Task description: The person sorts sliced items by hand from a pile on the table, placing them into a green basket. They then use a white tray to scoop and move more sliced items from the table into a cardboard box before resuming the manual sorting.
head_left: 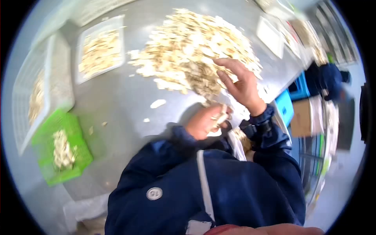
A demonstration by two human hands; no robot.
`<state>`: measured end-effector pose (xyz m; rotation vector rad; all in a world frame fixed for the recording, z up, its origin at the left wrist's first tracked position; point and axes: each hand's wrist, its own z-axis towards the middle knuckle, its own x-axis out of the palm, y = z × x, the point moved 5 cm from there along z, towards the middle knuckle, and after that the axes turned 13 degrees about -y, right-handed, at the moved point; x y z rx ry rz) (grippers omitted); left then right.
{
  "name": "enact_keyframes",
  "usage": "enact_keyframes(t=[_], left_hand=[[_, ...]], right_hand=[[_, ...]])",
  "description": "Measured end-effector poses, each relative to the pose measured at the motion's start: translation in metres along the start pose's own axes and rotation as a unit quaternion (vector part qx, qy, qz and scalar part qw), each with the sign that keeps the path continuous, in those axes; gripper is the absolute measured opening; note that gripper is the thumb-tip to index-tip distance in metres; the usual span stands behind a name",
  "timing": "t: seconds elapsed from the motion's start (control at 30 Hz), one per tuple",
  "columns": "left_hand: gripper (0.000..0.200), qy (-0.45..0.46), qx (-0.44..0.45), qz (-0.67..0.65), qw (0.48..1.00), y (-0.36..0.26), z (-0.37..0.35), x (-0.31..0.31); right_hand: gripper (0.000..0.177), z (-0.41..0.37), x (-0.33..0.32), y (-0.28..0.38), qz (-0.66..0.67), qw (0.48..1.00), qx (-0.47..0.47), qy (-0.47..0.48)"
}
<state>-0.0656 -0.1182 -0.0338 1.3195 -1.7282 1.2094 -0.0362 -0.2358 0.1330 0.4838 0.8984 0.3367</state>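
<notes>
A wide heap of pale, flat slices (188, 43) lies on the metal table (129, 102). My left hand (205, 119), at the table's near edge, is closed on a few pale slices (222, 114). Over the heap's near right side is my right hand (243, 84), its thumb and fingers apart, with nothing seen between them. A darker patch of slices (201, 78) lies just left of its fingertips. Below my hands, an open bag with pieces inside (239, 141) hangs by the table edge, partly hidden by my sleeve.
At left stand a green basket (84, 150) holding pale pieces, a white basket (49, 90) and a white tray of slices (81, 74). A white tray (270, 37) lies at upper right. Beyond the right edge are blue crates (284, 107), a cardboard box (301, 117) and a person (329, 80).
</notes>
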Motion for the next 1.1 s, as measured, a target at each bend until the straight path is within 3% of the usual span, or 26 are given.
enact_keyframes(t=[0.03,0.1,0.2,0.3,0.43,0.57,0.7,0.83,0.87,0.97,1.03,1.1], left_hand=[[0.033,-0.013,-0.006,0.008,1.000,-0.001,-0.001,-0.001],[0.035,-0.033,0.069,0.122,0.989,-0.009,-0.009,0.009],[0.037,-0.045,0.004,0.004,0.999,-0.002,-0.002,0.003],[0.040,-0.054,0.016,0.044,0.997,-0.007,-0.006,0.012],[0.042,-0.034,0.030,0.051,0.998,-0.008,-0.005,0.011],[0.043,-0.036,0.031,0.038,0.998,-0.009,-0.005,0.011],[0.042,-0.031,0.033,0.039,0.998,-0.009,-0.006,0.008],[0.038,-0.026,0.040,0.043,0.998,-0.010,-0.006,0.008],[0.037,-0.023,0.039,0.044,0.998,-0.009,-0.005,0.008],[0.036,-0.024,0.040,0.048,0.998,-0.008,-0.005,0.011],[0.036,-0.032,0.042,0.047,0.997,-0.008,-0.006,0.011],[0.036,-0.039,0.045,0.049,0.997,-0.009,-0.009,0.012]], right_hand=[[0.031,-0.028,-0.012,-0.015,-0.050,0.998,-0.019,-0.043],[0.033,-0.086,-0.032,-0.040,-0.114,0.993,0.003,-0.043],[0.030,-0.159,-0.046,-0.056,-0.176,0.984,0.011,-0.021],[0.020,-0.197,-0.072,-0.073,-0.232,0.970,0.053,-0.056],[0.020,-0.202,-0.119,-0.105,-0.280,0.941,0.106,-0.158],[0.023,-0.179,-0.121,-0.123,-0.257,0.937,0.146,-0.185],[0.025,-0.169,-0.108,-0.135,-0.268,0.950,0.092,-0.129],[0.024,-0.193,-0.129,-0.142,-0.273,0.940,0.171,-0.109],[0.023,-0.198,-0.136,-0.142,-0.296,0.935,0.147,-0.128],[0.023,-0.185,-0.141,-0.145,-0.243,0.939,0.200,-0.142],[0.020,-0.155,-0.131,-0.142,-0.207,0.954,0.154,-0.152],[0.031,-0.127,-0.113,-0.159,-0.203,0.964,0.123,-0.121]])
